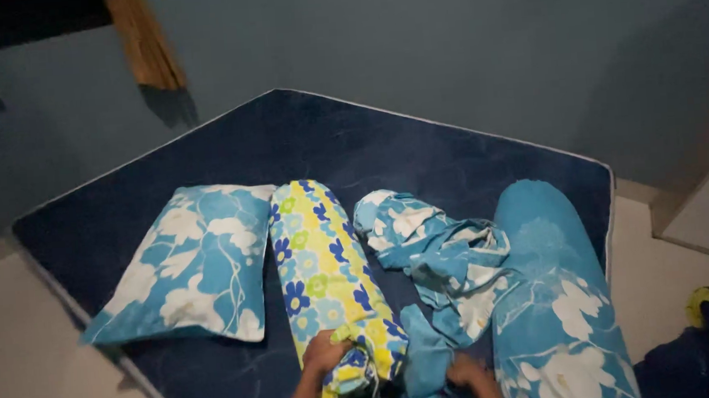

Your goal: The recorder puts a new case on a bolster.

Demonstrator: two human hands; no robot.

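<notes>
Bolster (333,279), yellow flowered: soft, light; left hand (324,352) clamped on near end, right hand (466,371) gripping crumpled blue cover (438,260).

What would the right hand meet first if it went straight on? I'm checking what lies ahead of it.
Probably the crumpled blue floral cloth: the right hand already touches its near end, pointing up the mattress.

A yellow bolster (331,279) is gripped at its near end by the left hand (325,352); crumpled blue cloth (438,260) is touched by the right hand (466,371) on the mattress (300,136).
</notes>
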